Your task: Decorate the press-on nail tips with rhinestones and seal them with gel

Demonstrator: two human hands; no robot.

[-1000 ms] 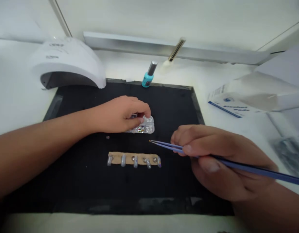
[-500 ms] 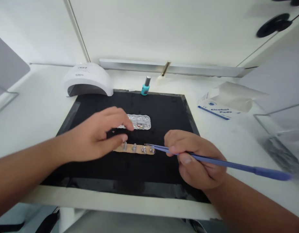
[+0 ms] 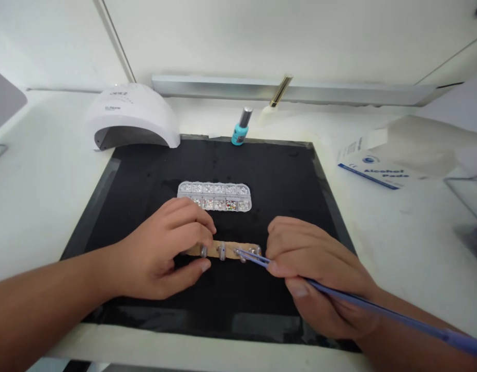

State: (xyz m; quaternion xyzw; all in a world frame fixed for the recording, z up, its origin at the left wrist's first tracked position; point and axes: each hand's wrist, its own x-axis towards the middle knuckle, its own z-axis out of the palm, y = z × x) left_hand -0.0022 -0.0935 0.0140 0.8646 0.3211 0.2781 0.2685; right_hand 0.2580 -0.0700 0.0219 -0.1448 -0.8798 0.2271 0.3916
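A tan strip (image 3: 213,250) lies on the black mat (image 3: 207,299), bearing several small clear, glittery nail tips (image 3: 222,250). My left hand (image 3: 172,248) is closed round the strip's left end, thumb at the near edge and fingers at the far edge. In my right hand (image 3: 319,274) is a pair of blue tweezers (image 3: 339,293), pinched between thumb and fingers. The tweezers' points touch or hover over a nail tip near the strip's right end; anything between them is too small to tell. Behind the strip sits a clear compartment case (image 3: 215,196) of small rhinestones.
A white nail lamp (image 3: 133,113) stands at the back left. A turquoise bottle (image 3: 240,129) stands at the mat's far edge, with a gold-capped bottle (image 3: 279,95) behind it. An alcohol pads box (image 3: 378,160) is at the right, on the white table.
The tweezers' points have come down onto the strip. My left hand has moved down from above the case to grip the strip, uncovering more of the case. The camera view has shifted closer.
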